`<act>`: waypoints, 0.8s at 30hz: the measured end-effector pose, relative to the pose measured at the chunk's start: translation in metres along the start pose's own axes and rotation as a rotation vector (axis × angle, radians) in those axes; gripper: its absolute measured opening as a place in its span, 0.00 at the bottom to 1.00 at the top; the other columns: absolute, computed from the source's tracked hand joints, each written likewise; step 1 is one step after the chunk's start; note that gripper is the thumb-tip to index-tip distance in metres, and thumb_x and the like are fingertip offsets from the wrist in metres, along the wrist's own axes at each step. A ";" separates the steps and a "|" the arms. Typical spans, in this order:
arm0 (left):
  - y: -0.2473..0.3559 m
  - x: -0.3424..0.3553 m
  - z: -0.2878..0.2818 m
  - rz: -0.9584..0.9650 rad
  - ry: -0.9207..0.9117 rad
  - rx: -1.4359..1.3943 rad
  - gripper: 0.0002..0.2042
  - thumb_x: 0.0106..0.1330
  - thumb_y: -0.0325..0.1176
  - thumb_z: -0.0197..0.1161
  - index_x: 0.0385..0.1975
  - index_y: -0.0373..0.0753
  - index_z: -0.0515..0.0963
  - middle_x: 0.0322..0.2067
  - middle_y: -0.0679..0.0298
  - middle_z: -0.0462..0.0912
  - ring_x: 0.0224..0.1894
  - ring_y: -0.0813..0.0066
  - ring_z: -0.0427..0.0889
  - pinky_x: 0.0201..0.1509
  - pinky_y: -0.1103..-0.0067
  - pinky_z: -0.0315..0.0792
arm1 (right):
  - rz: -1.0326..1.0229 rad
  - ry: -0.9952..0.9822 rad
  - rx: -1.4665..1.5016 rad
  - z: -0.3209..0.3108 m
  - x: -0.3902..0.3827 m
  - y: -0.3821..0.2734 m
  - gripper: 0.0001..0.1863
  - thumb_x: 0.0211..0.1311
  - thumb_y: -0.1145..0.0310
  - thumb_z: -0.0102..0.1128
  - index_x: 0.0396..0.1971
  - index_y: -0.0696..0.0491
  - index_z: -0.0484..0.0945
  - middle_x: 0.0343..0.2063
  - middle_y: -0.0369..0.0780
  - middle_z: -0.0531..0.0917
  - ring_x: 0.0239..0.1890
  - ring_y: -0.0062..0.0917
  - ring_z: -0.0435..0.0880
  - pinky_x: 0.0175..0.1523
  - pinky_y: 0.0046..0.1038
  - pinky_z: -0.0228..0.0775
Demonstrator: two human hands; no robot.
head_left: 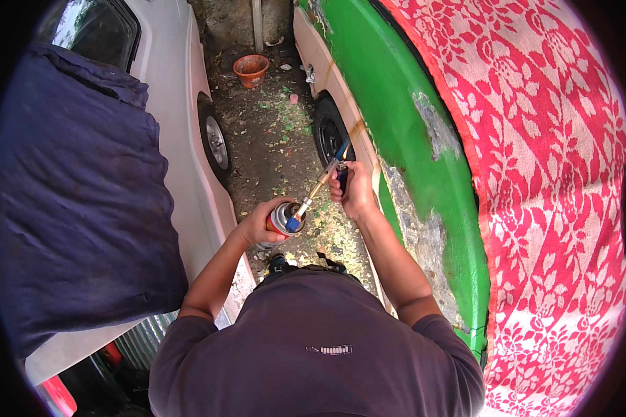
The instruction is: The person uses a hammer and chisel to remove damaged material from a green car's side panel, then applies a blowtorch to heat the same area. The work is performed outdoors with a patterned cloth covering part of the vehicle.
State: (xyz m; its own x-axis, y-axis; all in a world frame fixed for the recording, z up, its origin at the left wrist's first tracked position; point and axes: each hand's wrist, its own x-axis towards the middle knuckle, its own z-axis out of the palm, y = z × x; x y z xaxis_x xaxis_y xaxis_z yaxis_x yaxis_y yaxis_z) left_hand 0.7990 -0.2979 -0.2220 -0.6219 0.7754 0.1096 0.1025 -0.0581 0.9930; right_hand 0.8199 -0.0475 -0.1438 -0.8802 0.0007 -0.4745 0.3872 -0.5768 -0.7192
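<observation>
My left hand (pixel 259 224) is wrapped round the red canister of a blowtorch (pixel 279 218), whose blue knob sits by the thumb. The torch's brass tube (pixel 316 190) slants up and to the right. A blue flame (pixel 343 149) comes from its nozzle. Just below the nozzle, my right hand (pixel 357 189) is closed on a small dark lighter (pixel 342 175), with a small yellowish glow above it. The green car body (pixel 403 132), with grey patches where paint is gone, stands to the right of my hands.
A white car (pixel 177 139) stands on the left, partly under a dark blue cloth (pixel 90 201). A red-and-white floral cloth (pixel 528 208) covers the green car's upper part. Paint flakes litter the ground (pixel 275 132) between them. An orange pot (pixel 250 71) sits at the far end.
</observation>
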 end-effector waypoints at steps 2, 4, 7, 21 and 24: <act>0.002 0.001 -0.001 -0.003 -0.012 0.009 0.45 0.35 0.51 0.71 0.56 0.33 0.68 0.46 0.60 0.79 0.48 0.71 0.78 0.56 0.76 0.68 | -0.004 0.013 -0.041 -0.003 0.004 0.002 0.20 0.62 0.54 0.34 0.22 0.53 0.69 0.14 0.33 0.65 0.16 0.20 0.59 0.22 0.24 0.50; 0.000 0.002 -0.002 0.010 -0.004 -0.021 0.44 0.35 0.50 0.71 0.56 0.32 0.68 0.46 0.60 0.79 0.48 0.71 0.78 0.56 0.76 0.68 | -0.032 -0.016 -0.032 -0.002 0.002 0.003 0.21 0.62 0.54 0.33 0.24 0.53 0.70 0.14 0.33 0.66 0.16 0.20 0.60 0.22 0.23 0.50; 0.003 0.002 -0.004 0.027 0.020 -0.017 0.42 0.37 0.47 0.72 0.56 0.33 0.68 0.46 0.59 0.79 0.49 0.70 0.79 0.56 0.76 0.68 | -0.042 -0.043 -0.006 -0.004 -0.008 0.012 0.20 0.62 0.52 0.35 0.27 0.53 0.69 0.17 0.33 0.66 0.19 0.21 0.62 0.26 0.23 0.53; 0.042 0.044 0.009 -0.167 0.235 0.686 0.38 0.42 0.44 0.75 0.56 0.42 0.67 0.47 0.53 0.79 0.49 0.52 0.79 0.51 0.67 0.72 | -0.179 0.156 -0.582 -0.015 -0.044 0.025 0.15 0.57 0.63 0.68 0.30 0.60 0.77 0.12 0.29 0.68 0.13 0.13 0.63 0.19 0.19 0.52; 0.040 0.049 0.012 -0.171 0.241 0.712 0.38 0.42 0.45 0.74 0.56 0.43 0.66 0.47 0.52 0.79 0.48 0.51 0.79 0.49 0.65 0.73 | -0.155 0.181 -0.578 -0.022 -0.040 0.031 0.17 0.58 0.61 0.68 0.30 0.61 0.78 0.12 0.29 0.67 0.13 0.13 0.62 0.19 0.20 0.51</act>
State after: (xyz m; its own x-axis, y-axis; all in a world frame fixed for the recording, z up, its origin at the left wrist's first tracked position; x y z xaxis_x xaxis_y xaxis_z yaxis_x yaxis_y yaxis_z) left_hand 0.7816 -0.2545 -0.1772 -0.8174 0.5743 0.0444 0.4138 0.5319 0.7388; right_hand 0.8733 -0.0475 -0.1582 -0.8973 0.2168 -0.3845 0.3889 -0.0238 -0.9210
